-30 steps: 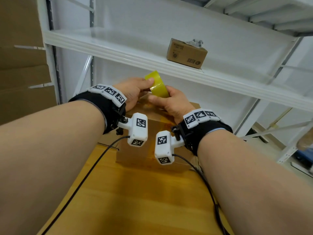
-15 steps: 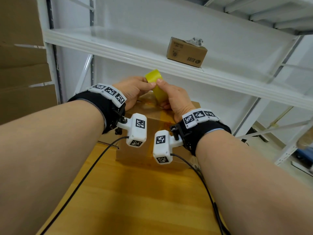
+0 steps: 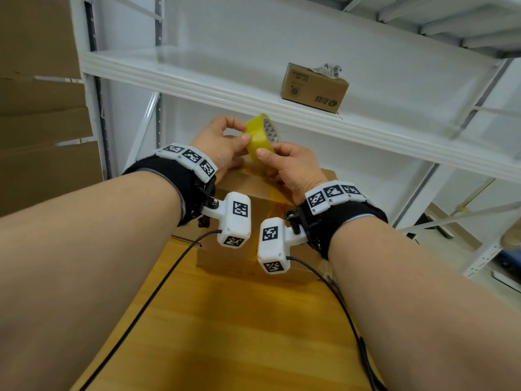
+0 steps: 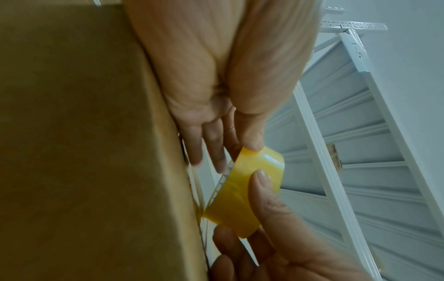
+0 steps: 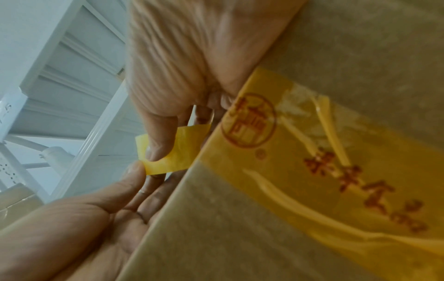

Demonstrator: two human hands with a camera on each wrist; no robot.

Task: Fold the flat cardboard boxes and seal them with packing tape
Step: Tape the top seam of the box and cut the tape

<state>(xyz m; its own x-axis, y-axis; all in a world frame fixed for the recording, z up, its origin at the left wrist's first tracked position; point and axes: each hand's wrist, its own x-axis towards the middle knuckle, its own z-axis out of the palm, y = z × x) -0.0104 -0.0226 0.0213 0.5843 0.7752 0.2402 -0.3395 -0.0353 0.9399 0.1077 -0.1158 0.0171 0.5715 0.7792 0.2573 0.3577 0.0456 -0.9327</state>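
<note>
A yellow roll of packing tape (image 3: 260,141) hangs in the air above the far edge of a folded cardboard box (image 3: 242,221) that stands on the wooden table. My left hand (image 3: 239,136) pinches the roll's near rim with thumb and forefinger. My right hand (image 3: 267,159) grips the roll from below, thumb flat on its outer face. In the left wrist view the roll (image 4: 250,190) sits beside the box wall (image 4: 84,133). In the right wrist view a yellow tape strip (image 5: 312,161) with red print runs across the box top, and the roll (image 5: 182,152) is partly hidden by my thumb.
A white shelf (image 3: 197,77) runs across just behind the hands, with a small brown carton (image 3: 313,88) on it. Flat cardboard sheets (image 3: 42,136) lean at the left. Bare wooden table (image 3: 239,320) lies between my forearms, crossed by two black cables.
The roll has turned between my hands, and its printed core now faces up and right. My right thumb slid from the top of the roll down its face. The box has not moved.
</note>
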